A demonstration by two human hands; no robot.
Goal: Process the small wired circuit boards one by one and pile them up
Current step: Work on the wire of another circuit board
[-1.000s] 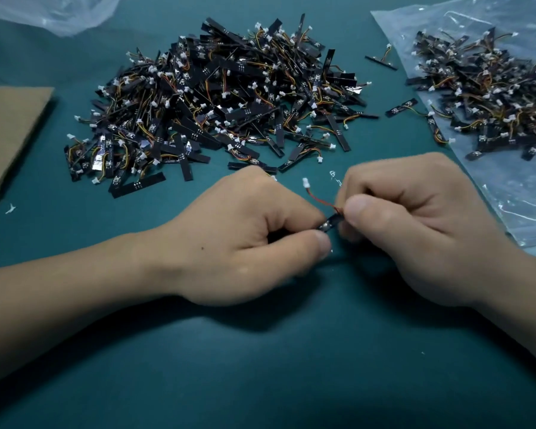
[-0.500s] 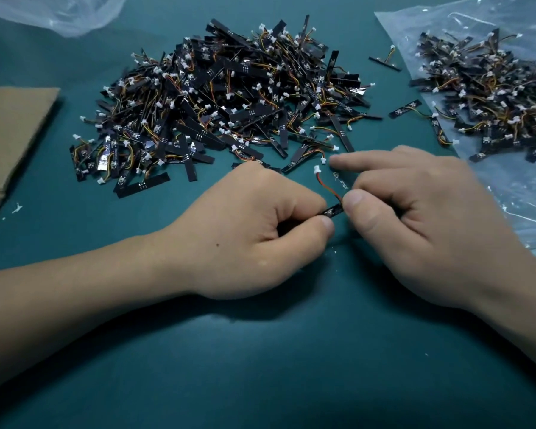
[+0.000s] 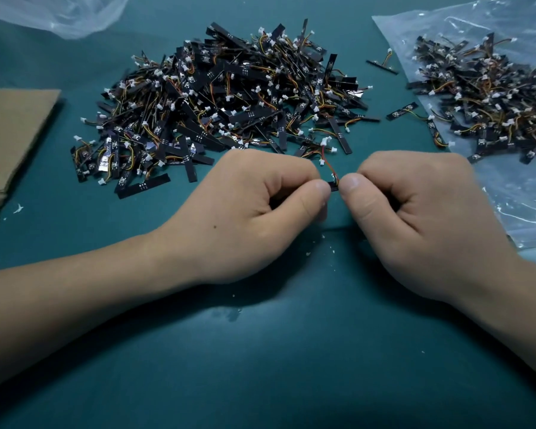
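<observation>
The right hand (image 3: 415, 218) has drawn in the forefinger it stretched toward the large heap of black wired boards (image 3: 229, 97) half a second ago. All its fingers are curled again, its thumb tip close against that of the left hand (image 3: 260, 212). The small black wired circuit board (image 3: 334, 187) pinched between them, earlier slanted and plainly seen, now shows only a short dark end. Its thin red wire (image 3: 331, 173) and white plug (image 3: 321, 162) have swung more nearly upright.

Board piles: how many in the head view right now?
2. The large pile sits at centre on the green mat; the smaller pile lies at right on the clear plastic bag. A few stray boards lie between them; piles outside the frame cannot be ruled out.
</observation>
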